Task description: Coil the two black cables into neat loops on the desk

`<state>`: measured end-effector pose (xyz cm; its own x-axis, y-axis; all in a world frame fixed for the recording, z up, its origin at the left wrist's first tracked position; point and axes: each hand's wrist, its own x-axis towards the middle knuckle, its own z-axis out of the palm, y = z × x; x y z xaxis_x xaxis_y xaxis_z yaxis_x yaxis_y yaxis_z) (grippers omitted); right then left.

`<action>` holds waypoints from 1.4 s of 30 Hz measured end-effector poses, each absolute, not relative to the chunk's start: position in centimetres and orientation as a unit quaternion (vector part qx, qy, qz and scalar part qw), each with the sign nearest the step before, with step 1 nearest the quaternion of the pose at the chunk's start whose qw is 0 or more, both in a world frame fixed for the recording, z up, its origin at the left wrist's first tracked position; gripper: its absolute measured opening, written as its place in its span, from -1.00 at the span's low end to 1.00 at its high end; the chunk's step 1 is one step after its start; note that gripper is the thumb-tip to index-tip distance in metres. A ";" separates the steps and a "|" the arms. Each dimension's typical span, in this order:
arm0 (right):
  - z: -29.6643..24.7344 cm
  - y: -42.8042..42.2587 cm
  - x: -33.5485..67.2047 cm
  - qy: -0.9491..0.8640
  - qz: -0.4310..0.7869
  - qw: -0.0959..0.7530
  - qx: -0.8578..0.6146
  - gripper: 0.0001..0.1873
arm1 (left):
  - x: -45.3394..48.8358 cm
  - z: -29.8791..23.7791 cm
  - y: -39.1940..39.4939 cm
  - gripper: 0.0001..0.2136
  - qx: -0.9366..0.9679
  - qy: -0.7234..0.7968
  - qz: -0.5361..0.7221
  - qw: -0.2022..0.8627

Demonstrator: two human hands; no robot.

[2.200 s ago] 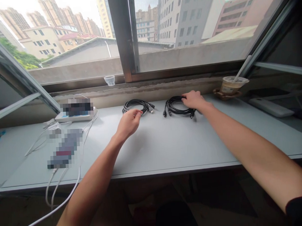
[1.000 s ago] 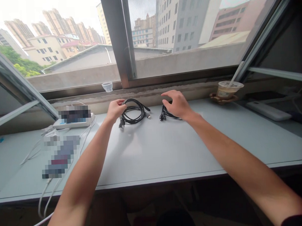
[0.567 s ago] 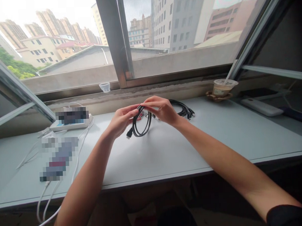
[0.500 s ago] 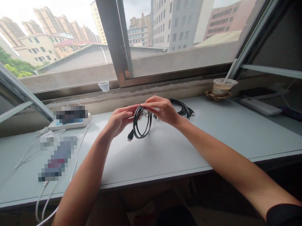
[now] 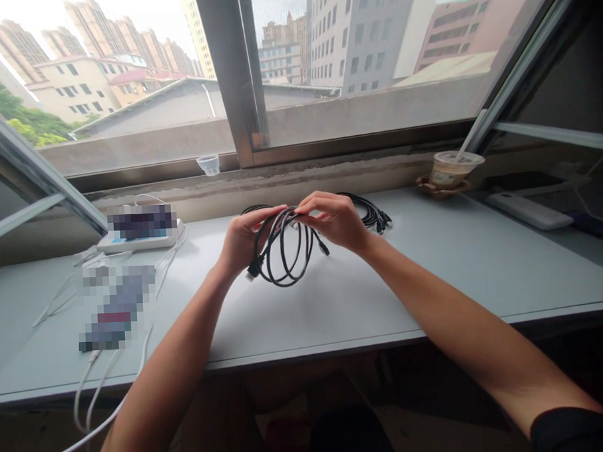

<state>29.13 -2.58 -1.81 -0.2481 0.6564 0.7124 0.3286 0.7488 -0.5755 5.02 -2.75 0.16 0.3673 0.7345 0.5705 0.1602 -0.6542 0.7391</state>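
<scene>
My left hand [image 5: 247, 240] and my right hand [image 5: 334, 221] are held close together just above the pale grey desk [image 5: 424, 287]. Between them, both hands grip a coiled black cable [image 5: 286, 263], whose loops hang down and almost reach the desktop. One black plug [image 5: 254, 270] dangles below my left hand, and a smaller connector [image 5: 324, 249] sticks out by my right hand. A second black cable [image 5: 368, 211] lies bunched on the desk behind my right hand, partly hidden by it, with its connectors [image 5: 382, 221] at its right end.
Left on the desk are a white power strip [image 5: 139, 240], a pixelated object [image 5: 118, 307] and loose white cords [image 5: 59, 296]. A drink cup with straw [image 5: 449, 169] and a white power bank [image 5: 528, 211] stand right. Open window frames lie behind.
Both hands have lifted the first black cable off the desk and hold it together. Its coil has loosened into wider, separate loops. The second cable still lies on the desk.
</scene>
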 end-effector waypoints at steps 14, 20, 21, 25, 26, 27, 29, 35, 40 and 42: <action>-3.6 0.8 33.9 -0.799 -0.108 0.415 -0.422 -0.68 | 2.2 -1.1 1.5 -0.59 0.714 0.291 0.579 0.264; -3.2 0.8 34.5 -0.776 -0.163 0.347 -0.501 -0.68 | 1.6 -1.0 2.0 -0.59 0.704 0.299 0.595 0.247; -3.2 0.9 34.7 -0.768 -0.159 0.348 -0.514 -0.65 | 1.5 -1.1 2.1 -0.59 0.699 0.300 0.599 0.249; -3.4 1.4 35.7 -0.731 -0.129 0.363 -0.563 -0.66 | 1.1 -1.5 2.7 -0.59 0.676 0.311 0.624 0.237; -3.6 1.5 36.0 -0.721 -0.122 0.365 -0.576 -0.68 | 1.0 -1.5 2.8 -0.59 0.671 0.311 0.632 0.233; -3.8 1.7 36.3 -0.712 -0.118 0.364 -0.589 -0.69 | 1.0 -1.5 2.9 -0.60 0.665 0.309 0.640 0.232; -4.2 2.0 36.9 -0.695 -0.113 0.359 -0.613 -0.68 | 0.9 -1.3 3.0 -0.63 0.648 0.302 0.658 0.235; -4.9 2.7 38.6 -0.654 -0.101 0.372 -0.651 -0.68 | -0.3 -0.5 3.9 -0.67 0.543 0.292 0.743 0.259; -5.0 3.0 39.6 -0.607 -0.062 0.426 -0.668 -0.71 | -1.7 -0.5 4.8 -0.65 0.480 0.302 0.806 0.168; -4.9 3.0 39.6 -0.595 -0.041 0.456 -0.661 -0.74 | -1.6 -0.7 4.7 -0.65 0.499 0.314 0.796 0.141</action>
<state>39.62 2.97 -4.92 0.2883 0.7490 0.5966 0.8237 0.1237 -0.5533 -1.59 4.70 -0.66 -0.4629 0.5372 0.7051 0.0886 -0.7635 0.6398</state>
